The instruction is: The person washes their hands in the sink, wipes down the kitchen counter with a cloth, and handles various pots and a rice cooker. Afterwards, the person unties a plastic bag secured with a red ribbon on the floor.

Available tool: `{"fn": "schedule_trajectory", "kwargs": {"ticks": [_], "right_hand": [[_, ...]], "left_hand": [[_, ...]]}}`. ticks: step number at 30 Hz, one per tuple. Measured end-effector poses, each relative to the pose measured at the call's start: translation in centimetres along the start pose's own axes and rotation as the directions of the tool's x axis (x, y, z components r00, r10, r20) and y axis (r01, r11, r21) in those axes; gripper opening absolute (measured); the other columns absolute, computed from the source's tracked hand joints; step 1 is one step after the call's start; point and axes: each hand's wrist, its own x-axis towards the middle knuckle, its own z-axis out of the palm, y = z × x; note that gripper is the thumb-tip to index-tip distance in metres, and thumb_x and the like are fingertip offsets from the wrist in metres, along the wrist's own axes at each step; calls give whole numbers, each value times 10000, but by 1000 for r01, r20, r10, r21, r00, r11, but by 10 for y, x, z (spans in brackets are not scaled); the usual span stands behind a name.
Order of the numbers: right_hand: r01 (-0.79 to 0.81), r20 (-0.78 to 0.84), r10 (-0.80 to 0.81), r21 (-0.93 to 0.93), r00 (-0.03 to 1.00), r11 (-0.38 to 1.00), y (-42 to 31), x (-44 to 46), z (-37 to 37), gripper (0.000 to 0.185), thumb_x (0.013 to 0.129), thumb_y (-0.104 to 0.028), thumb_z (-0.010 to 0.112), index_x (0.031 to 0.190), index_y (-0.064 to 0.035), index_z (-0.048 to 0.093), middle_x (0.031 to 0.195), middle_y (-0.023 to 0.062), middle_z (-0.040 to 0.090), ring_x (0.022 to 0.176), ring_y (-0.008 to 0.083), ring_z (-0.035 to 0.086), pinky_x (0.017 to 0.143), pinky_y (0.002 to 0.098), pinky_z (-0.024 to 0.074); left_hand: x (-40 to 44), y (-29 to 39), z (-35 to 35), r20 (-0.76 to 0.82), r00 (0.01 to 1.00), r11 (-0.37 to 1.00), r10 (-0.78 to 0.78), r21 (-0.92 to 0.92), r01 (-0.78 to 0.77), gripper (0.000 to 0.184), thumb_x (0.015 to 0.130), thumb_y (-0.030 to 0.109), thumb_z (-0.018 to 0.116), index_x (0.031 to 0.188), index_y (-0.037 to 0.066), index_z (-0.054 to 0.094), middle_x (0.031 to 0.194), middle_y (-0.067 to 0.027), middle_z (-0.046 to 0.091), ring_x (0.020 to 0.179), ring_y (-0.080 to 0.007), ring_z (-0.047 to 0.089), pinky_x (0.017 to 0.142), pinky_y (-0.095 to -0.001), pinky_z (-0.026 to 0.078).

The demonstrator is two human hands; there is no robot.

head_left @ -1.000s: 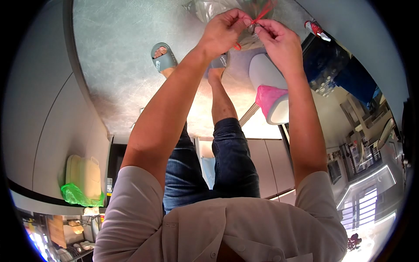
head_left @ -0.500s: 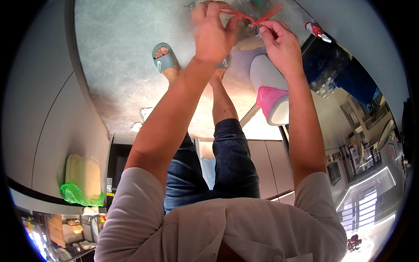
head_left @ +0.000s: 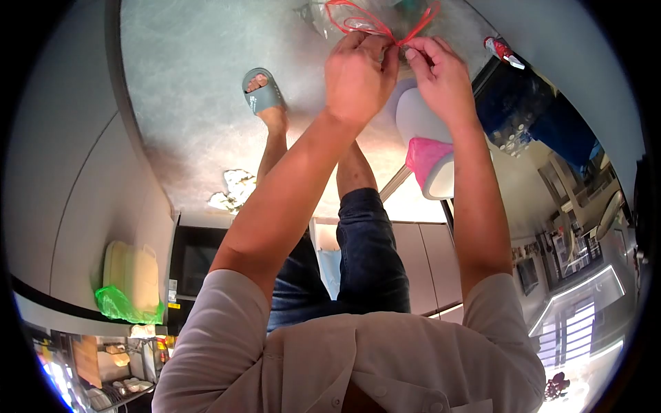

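Observation:
At the top of the head view my left hand (head_left: 358, 79) pinches a red plastic string (head_left: 421, 25) near its knot. My right hand (head_left: 441, 72) grips the same string from the other side, thumb against fingers. The two hands nearly touch. Red loops stand up beyond my fingertips. Behind them lies a clear plastic bag (head_left: 321, 19), partly cut off by the frame edge and partly covered by my hands; its contents are unclear.
A white bin (head_left: 418, 113) with a pink liner (head_left: 425, 154) stands below my right hand. My slippered foot (head_left: 261, 93) is on the grey floor. Cabinets line the left, where a board hangs with a green bag (head_left: 127, 306). A red-and-white packet (head_left: 501, 51) lies at upper right.
My left hand has moved right and slightly down, closing in beside my right hand. The red loops now stand up more openly. My right hand has barely moved.

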Motion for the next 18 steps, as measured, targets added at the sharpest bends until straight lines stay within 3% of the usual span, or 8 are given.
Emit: {"fn": "schedule_trajectory", "kwargs": {"ticks": [1, 10, 13, 16, 18], "right_hand": [[12, 2, -12, 11, 1000, 1000, -2, 0, 1, 140, 915, -149, 630, 1013, -60, 671, 985, 139, 668, 870, 357, 656, 779, 416, 523], [94, 43, -95, 19, 995, 995, 0, -3, -3, 139, 903, -111, 630, 1023, -50, 663, 1018, 150, 666, 920, 382, 644, 802, 429, 518], [61, 60, -62, 16, 996, 998, 3, -6, -2, 132, 910, -116, 626, 1019, -52, 663, 1037, 151, 669, 938, 388, 644, 812, 428, 516], [45, 47, -45, 2, 998, 999, 6, -6, -3, 129, 917, -127, 626, 1017, -56, 665, 1032, 150, 669, 938, 388, 643, 813, 427, 514], [43, 35, -43, -3, 998, 999, 8, -4, -3, 126, 921, -134, 627, 1014, -59, 666, 1016, 148, 667, 926, 385, 643, 806, 427, 513]], "left_hand": [[0, 0, 1, 29, 998, 999, -48, -11, 48, 86, 791, 125, 743, 852, 65, 736, 819, -109, 709, 745, -295, 676, 663, -381, 550], [3, -17, 1, 70, 993, 977, 92, -198, -76, 109, 798, 113, 714, 885, 48, 728, 868, -105, 707, 735, -275, 681, 649, -357, 547], [4, -18, -1, 214, 976, 963, -27, -257, 83, 122, 805, 114, 701, 901, 41, 722, 899, -114, 700, 745, -257, 675, 647, -342, 542], [7, -22, -1, 289, 957, 946, -18, -305, 110, 144, 834, 123, 680, 932, 22, 708, 880, -61, 696, 743, -175, 659, 630, -296, 526], [2, -33, 8, 393, 915, 867, -88, -422, 265, 151, 850, 127, 673, 959, 25, 697, 867, -6, 675, 743, -114, 625, 605, -259, 499]]}}
